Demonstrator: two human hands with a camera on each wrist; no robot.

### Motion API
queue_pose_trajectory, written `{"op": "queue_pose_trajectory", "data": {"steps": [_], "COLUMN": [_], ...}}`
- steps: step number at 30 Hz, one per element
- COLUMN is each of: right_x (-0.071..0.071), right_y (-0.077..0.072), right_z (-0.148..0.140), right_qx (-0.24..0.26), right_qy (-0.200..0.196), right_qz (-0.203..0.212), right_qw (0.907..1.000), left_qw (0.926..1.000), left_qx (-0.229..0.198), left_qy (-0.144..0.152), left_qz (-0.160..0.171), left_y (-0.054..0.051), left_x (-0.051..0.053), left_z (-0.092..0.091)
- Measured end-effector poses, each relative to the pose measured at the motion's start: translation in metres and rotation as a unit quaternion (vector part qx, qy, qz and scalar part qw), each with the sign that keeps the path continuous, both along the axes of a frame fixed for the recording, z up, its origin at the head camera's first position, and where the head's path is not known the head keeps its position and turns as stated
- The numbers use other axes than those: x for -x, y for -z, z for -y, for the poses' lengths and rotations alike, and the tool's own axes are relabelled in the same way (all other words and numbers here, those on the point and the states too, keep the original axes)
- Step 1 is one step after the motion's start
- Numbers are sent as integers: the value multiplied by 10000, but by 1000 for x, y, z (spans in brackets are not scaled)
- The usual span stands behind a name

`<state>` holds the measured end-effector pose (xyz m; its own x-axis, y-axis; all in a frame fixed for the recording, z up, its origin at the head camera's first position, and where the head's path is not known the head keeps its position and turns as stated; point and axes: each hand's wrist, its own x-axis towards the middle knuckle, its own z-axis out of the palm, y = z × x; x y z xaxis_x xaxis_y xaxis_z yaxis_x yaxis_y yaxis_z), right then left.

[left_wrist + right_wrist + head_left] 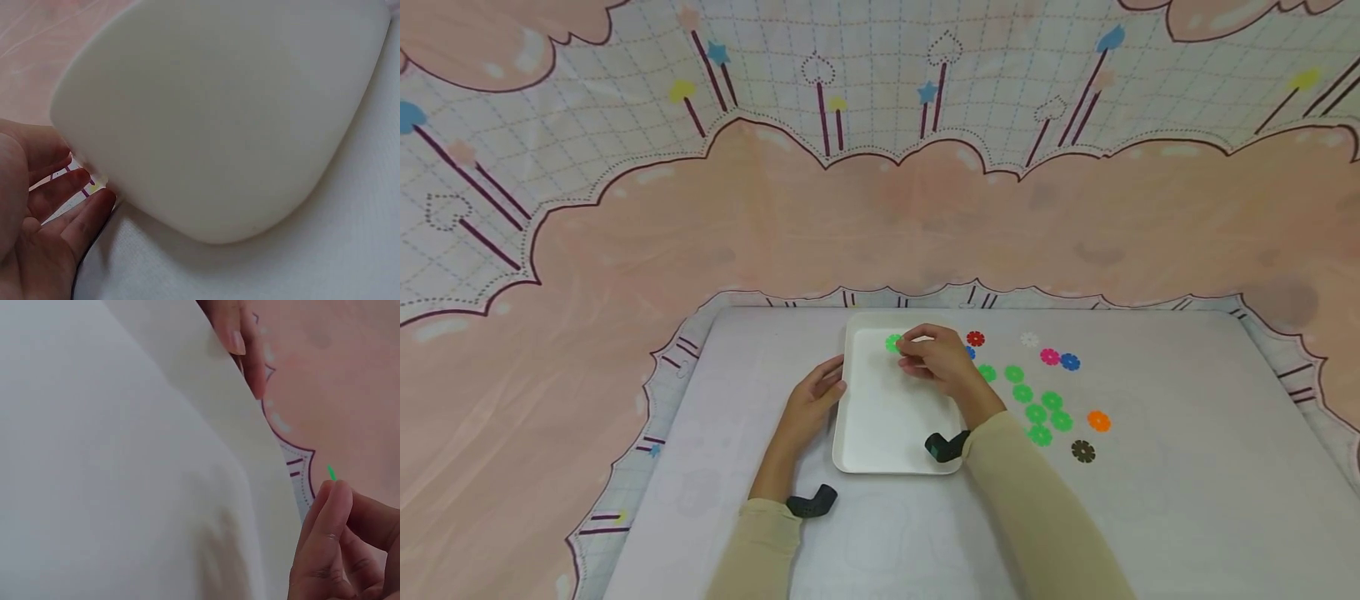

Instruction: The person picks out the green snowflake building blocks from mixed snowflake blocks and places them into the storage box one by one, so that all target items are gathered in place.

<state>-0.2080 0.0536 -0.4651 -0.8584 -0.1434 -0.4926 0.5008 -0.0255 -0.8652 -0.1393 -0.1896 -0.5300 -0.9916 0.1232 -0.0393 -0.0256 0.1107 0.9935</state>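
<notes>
A white rectangular tray point(887, 425) with a raised rim is in the middle of the head view. At its left edge my left hand point(811, 402) holds the rim; the left wrist view shows fingertips point(103, 197) against the tray's outer side. Over the tray's far part, my right hand point(936, 360) pinches a green flower-shaped plastic disc point(892, 342) between thumb and fingers. Only a thin green edge of that disc point(332, 472) shows above the fingertips in the right wrist view. The tray's inside holds no other visible disc; the right hand and forearm hide part of it.
Right of the tray, several green discs point(1036, 414) lie on the white tabletop point(1187, 500). Red point(975, 338), white point(1029, 340), pink point(1049, 357), blue point(1071, 362), orange point(1099, 421) and dark brown point(1083, 451) discs lie around them. A patterned cloth point(925, 217) hangs behind.
</notes>
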Motion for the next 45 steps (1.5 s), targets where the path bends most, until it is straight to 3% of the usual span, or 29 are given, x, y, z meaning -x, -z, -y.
{"op": "queue_pose_trajectory", "data": {"steps": [12, 19, 33, 45], "right_x": [8, 10, 12, 16], "right_y": [17, 25, 34, 45], "right_z": [22, 31, 40, 50], "right_qx": [-372, -518, -1073, -1360], "right_qy": [137, 244, 154, 527], "right_qz": [-292, -255, -381, -436], "right_qw": [9988, 9980, 9934, 9883], "left_qw": [9999, 10000, 9999, 9999], "left_qx": [104, -22, -73, -90], "left_qy": [-68, -19, 19, -9], "left_qz": [24, 15, 93, 112], "left_y": [-1, -2, -2, 0], "left_x": [0, 1, 2, 0], "left_z": [0, -1, 0, 1]}}
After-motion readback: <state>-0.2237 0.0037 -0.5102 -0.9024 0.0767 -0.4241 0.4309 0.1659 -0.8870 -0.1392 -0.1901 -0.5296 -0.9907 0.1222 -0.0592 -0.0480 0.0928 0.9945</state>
